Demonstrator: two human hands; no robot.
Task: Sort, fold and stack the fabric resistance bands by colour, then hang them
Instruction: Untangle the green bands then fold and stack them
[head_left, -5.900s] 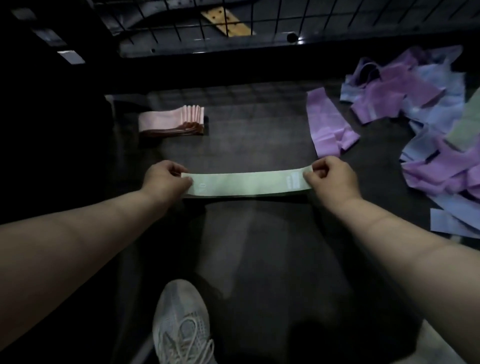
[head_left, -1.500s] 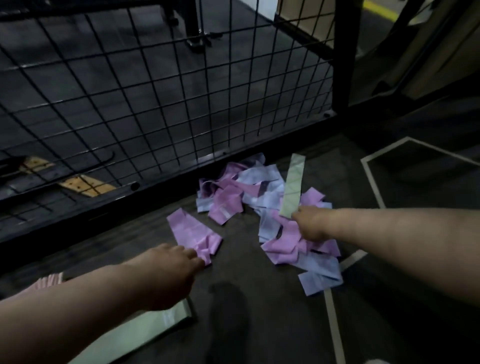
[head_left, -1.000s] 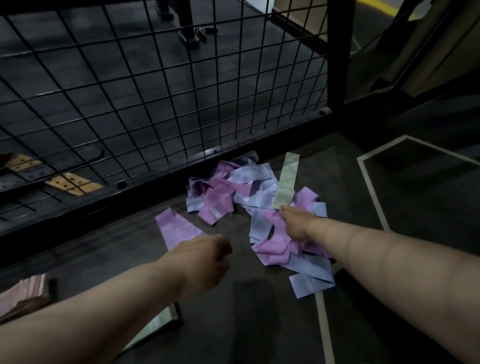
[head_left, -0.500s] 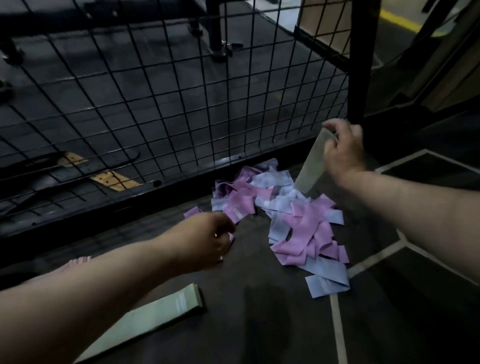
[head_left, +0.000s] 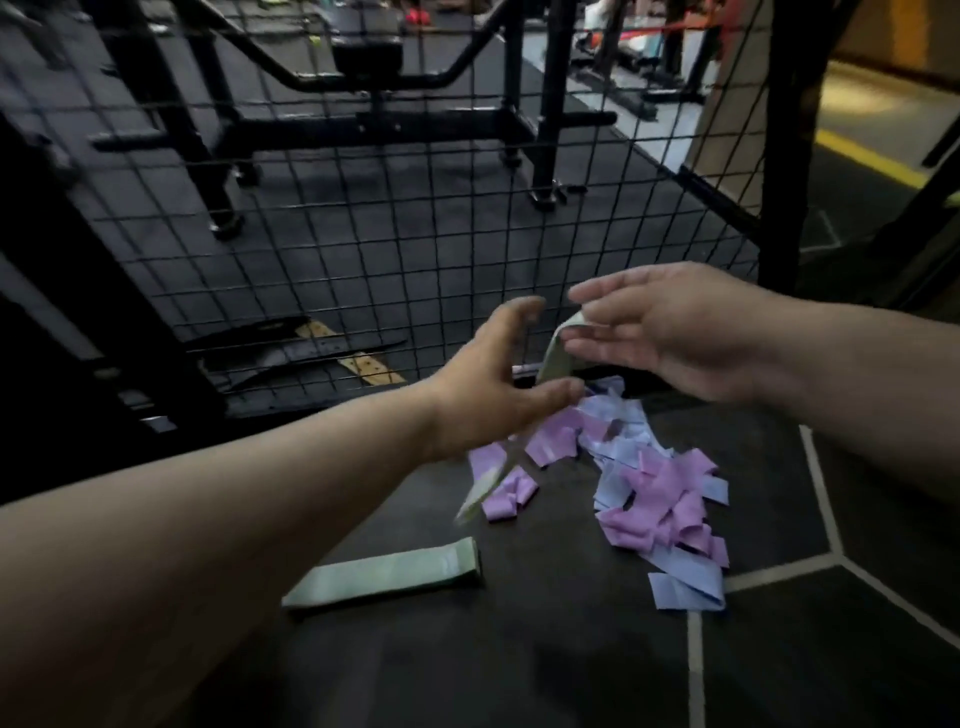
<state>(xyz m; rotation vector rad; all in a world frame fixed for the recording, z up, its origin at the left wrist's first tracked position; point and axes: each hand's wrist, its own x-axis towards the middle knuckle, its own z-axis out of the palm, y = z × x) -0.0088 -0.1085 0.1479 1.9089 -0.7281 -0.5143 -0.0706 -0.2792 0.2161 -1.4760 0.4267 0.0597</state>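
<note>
A pale green band (head_left: 556, 358) is pinched at its top end in the grip of the right hand (head_left: 675, 332); its length hangs behind the left hand (head_left: 493, 395), whose grip is spread wide; another green band (head_left: 384, 577) lies flat on the floor (head_left: 545, 665), left of the purple and blue pile (head_left: 649, 488).

Gym: black weight rack (head_left: 395, 119), rubber floor (head_left: 519, 649).

A folded band (head_left: 387, 573) lay on the floor (head_left: 519, 665) before me. The loose pile (head_left: 654, 493) lay right of it. Behind both stood the mesh fence (head_left: 389, 249).
</note>
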